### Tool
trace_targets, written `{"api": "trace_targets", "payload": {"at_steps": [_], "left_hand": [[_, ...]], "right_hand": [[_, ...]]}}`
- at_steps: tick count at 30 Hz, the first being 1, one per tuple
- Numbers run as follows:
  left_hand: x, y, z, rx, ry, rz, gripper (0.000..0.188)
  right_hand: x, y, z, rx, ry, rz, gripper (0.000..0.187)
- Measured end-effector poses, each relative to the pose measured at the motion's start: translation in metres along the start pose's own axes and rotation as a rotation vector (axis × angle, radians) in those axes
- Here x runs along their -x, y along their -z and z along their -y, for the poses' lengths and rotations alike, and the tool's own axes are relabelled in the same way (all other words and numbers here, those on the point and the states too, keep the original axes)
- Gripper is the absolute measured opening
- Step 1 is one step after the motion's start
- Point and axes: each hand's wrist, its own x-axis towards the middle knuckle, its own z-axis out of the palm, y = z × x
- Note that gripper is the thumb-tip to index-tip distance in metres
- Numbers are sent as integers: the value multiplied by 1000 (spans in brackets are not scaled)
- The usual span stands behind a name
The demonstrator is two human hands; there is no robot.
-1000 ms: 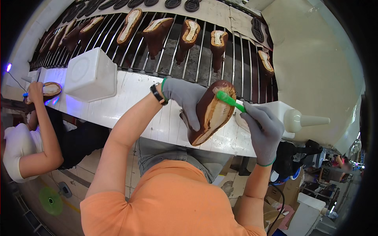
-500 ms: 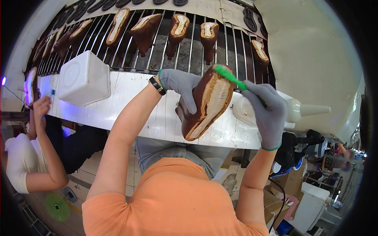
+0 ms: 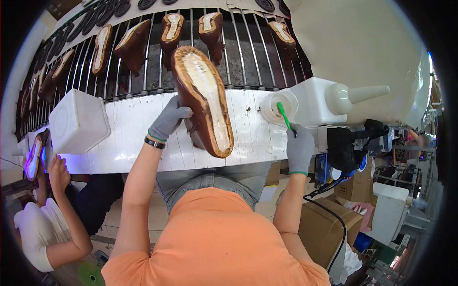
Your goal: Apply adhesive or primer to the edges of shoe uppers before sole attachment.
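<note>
My left hand (image 3: 170, 119), in a grey glove, grips a dark brown boot (image 3: 206, 102) with its unsoled bottom turned up. A white coating covers the middle of that bottom, inside a tan rim. In my gloved right hand (image 3: 301, 148) is a green-handled brush (image 3: 285, 117). Its tip is inside a round whitish cup (image 3: 265, 108) on the white table (image 3: 138, 125). The bristles are hard to make out there. Beside the cup stands a white bottle (image 3: 310, 101) with a long spout.
A roller rack (image 3: 238, 62) beyond the table holds several upturned boots. Dark soles (image 3: 106, 12) lie on the ledge behind it. A white box-shaped container (image 3: 76, 123) sits at left, near a co-worker's hand (image 3: 59, 174) and another boot (image 3: 34, 155). Cardboard boxes (image 3: 324, 229) stand at lower right.
My right hand has taken the brush off the boot and moved down and right to the cup. The boot has shifted left and tilted the other way. The whole view has shifted.
</note>
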Motion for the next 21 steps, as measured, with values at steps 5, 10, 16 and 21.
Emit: {"api": "trace_targets", "payload": {"at_steps": [5,10,16,21], "left_hand": [[32,-28,36,806,285,-243,61],[66,-49,40,403,55,-121,63],[74,-40,43,630,87,12,60],[67,-68,4,307,242,-240,59]], "right_hand": [[-7,-12,0,182,-32,59,22],[-12,-5,-24,-556,-186,270,28],[6,-9,-20,-1540,-523,424,31],[3,29,29,-1224,-152,570,24]]}}
